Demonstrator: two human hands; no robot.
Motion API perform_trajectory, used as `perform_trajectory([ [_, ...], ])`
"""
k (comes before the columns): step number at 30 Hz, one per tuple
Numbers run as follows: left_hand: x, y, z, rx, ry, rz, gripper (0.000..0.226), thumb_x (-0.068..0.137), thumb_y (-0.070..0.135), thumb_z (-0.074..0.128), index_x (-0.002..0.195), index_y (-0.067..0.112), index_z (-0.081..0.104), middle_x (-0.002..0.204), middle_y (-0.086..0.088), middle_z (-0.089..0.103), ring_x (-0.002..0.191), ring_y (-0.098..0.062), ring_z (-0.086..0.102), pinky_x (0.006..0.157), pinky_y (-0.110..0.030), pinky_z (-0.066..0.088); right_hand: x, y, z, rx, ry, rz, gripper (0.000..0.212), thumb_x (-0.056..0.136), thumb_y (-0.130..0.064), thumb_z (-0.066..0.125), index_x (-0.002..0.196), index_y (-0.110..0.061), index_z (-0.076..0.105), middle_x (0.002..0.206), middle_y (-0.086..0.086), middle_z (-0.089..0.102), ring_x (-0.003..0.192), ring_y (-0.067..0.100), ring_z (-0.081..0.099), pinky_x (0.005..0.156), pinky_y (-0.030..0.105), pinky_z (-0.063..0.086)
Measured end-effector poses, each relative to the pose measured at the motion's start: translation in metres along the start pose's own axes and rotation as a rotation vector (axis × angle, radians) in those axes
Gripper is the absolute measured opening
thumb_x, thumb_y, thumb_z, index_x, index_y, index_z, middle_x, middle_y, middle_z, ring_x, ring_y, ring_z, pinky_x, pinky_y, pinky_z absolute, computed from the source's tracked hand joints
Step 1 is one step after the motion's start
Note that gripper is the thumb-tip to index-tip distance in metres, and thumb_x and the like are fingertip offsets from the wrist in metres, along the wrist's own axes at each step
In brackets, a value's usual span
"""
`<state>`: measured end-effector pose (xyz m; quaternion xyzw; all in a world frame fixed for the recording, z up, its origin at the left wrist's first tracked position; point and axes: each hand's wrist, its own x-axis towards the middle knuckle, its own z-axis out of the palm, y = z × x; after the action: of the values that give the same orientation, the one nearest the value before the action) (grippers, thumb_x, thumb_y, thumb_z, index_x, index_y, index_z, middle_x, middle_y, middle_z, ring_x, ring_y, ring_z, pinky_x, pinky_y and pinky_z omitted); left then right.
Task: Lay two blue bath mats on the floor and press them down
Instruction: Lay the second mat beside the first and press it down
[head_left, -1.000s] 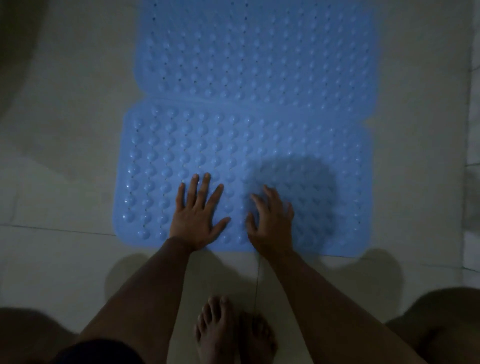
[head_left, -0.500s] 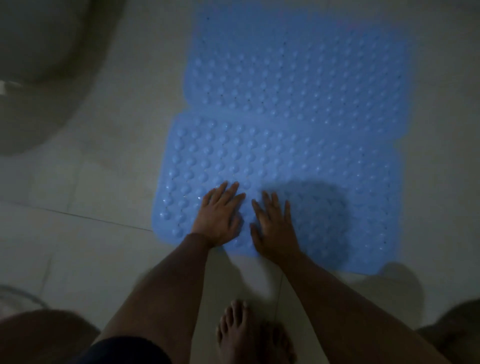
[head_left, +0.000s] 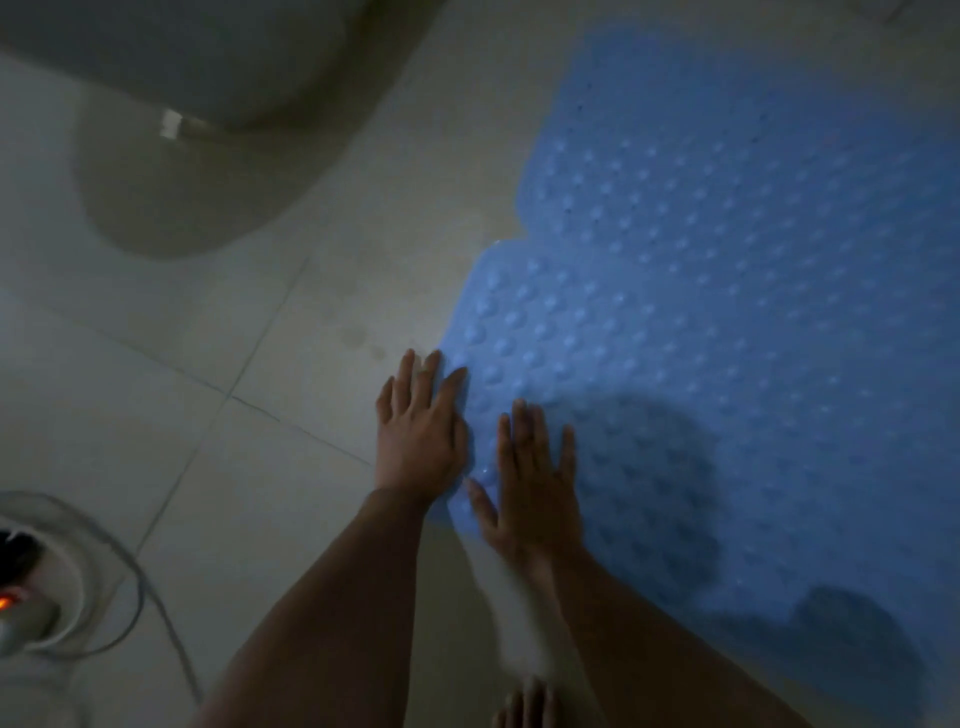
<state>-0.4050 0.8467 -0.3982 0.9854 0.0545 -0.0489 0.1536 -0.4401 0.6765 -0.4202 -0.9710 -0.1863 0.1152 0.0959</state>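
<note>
**Blue rubbery mats under two flat hands**

Blue, bumpy and rubbery, the near bath mat (head_left: 675, 389) lies flat on the pale tiled floor (head_left: 218, 405), its nubbed surface running away to the right of the fingers and beyond their tips. A second blue studded bath mat (head_left: 753, 140) lies past the fingertips, further from the person, meeting the near one along a seam; whether their edges overlap or merely touch is hard to tell in this dim, blurred view.

The left hand (head_left: 418, 431) lies palm down at the near mat's left edge, fingers straight and slightly fanned. Its index side rests on the blue surface, while the outer fingers reach over the bare tile just beside the edge. The right hand (head_left: 535, 488) lies palm down just beside it, wholly on the mat near its near-left corner, fingers straight and close together, thumb splayed out toward the left hand. Neither hand curls round anything.

A dark shadow (head_left: 654, 493) spreads over the mat to the right of the right hand's fingers. Well beyond the left fingertips, up and to the left, stands a pale rounded ceramic fixture (head_left: 208, 130). Far left of the left wrist sits a round device with a small orange light (head_left: 8, 603) and a looping pale cable (head_left: 135, 582). Bare toes (head_left: 524, 706) show below the forearms.
</note>
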Motion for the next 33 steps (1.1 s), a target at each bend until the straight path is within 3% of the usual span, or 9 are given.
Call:
perform_trajectory([
  [8,-0.023,-0.01,-0.013,-0.037,-0.111,-0.015,0.064,0.091,0.037,0.034,0.153,0.02,0.043,0.165,-0.013,0.029,0.155,-0.037,0.017,0.119,-0.058,0.029,0.005,-0.004,-0.021,0.146,-0.147,0.033,0.084,0.093,-0.066,0.032,0.158,-0.014,0.024,0.168,0.01,0.01,0.156,0.023,0.005,0.123,0.057,0.005],
  [10,-0.02,-0.007,-0.009,-0.037,-0.12,0.026,0.062,0.096,0.039,0.035,0.155,0.02,0.038,0.167,-0.012,0.023,0.156,-0.037,0.013,0.12,-0.059,0.027,0.025,0.003,-0.045,0.271,-0.196,0.082,0.073,0.092,-0.062,0.03,0.147,-0.018,0.047,0.161,0.008,0.034,0.151,0.022,0.028,0.121,0.053,0.023],
  [12,-0.018,0.0,0.003,-0.01,-0.154,0.054,0.064,0.102,0.048,0.031,0.16,0.022,0.025,0.171,-0.01,0.009,0.157,-0.034,0.001,0.122,-0.059,0.02,0.045,0.015,-0.071,0.314,-0.116,0.036,0.048,0.09,-0.048,0.047,0.121,-0.017,0.068,0.131,0.007,0.066,0.124,0.028,0.06,0.102,0.047,0.049],
  [14,-0.018,0.008,0.015,0.048,-0.161,0.041,0.073,0.101,0.061,0.031,0.163,0.024,0.013,0.171,-0.009,-0.001,0.157,-0.034,-0.006,0.124,-0.059,0.012,0.056,0.029,-0.085,0.255,0.025,-0.052,0.029,0.086,-0.036,0.059,0.106,-0.018,0.072,0.109,0.002,0.072,0.103,0.029,0.067,0.085,0.045,0.056],
  [20,-0.015,0.01,0.037,0.093,-0.084,0.043,0.085,0.095,0.07,0.037,0.162,0.025,0.014,0.171,-0.009,0.002,0.157,-0.034,-0.004,0.125,-0.058,0.007,0.054,0.057,-0.053,0.192,0.173,-0.059,0.031,0.088,-0.032,0.06,0.116,-0.023,0.07,0.135,0.006,0.061,0.133,0.029,0.05,0.105,0.044,0.042],
  [23,-0.017,0.011,0.041,0.087,-0.134,0.017,0.093,0.09,0.077,0.039,0.163,0.026,0.013,0.171,-0.008,0.001,0.157,-0.033,-0.004,0.125,-0.059,0.005,0.044,0.054,-0.054,0.142,0.043,0.049,0.036,0.085,-0.036,0.059,0.118,-0.024,0.069,0.14,0.008,0.057,0.136,0.032,0.047,0.105,0.049,0.044],
  [26,-0.006,0.017,0.022,0.097,-0.229,-0.035,0.087,0.093,0.075,0.031,0.163,0.026,0.013,0.171,-0.007,0.0,0.157,-0.034,-0.007,0.123,-0.064,0.003,0.044,0.049,-0.104,0.145,-0.299,0.224,0.04,0.086,-0.042,0.057,0.123,-0.028,0.063,0.139,0.006,0.054,0.134,0.03,0.048,0.104,0.048,0.045],
  [28,-0.002,0.036,-0.013,0.091,-0.309,-0.053,0.077,0.096,0.065,0.028,0.159,0.022,0.028,0.17,-0.009,0.015,0.156,-0.037,-0.001,0.122,-0.065,0.006,0.043,0.05,-0.155,0.171,-0.484,0.342,0.04,0.089,-0.046,0.057,0.126,-0.031,0.06,0.135,0.006,0.053,0.128,0.03,0.052,0.105,0.047,0.045],
  [33,-0.028,0.112,-0.159,-0.026,-0.329,0.024,0.066,0.089,0.051,0.024,0.136,0.022,0.061,0.149,-0.007,0.053,0.151,-0.037,0.029,0.117,-0.057,0.03,-0.006,0.048,-0.296,0.146,-0.541,0.454,0.043,0.089,-0.049,0.058,0.128,-0.029,0.058,0.135,0.007,0.054,0.125,0.031,0.054,0.104,0.045,0.046],
])
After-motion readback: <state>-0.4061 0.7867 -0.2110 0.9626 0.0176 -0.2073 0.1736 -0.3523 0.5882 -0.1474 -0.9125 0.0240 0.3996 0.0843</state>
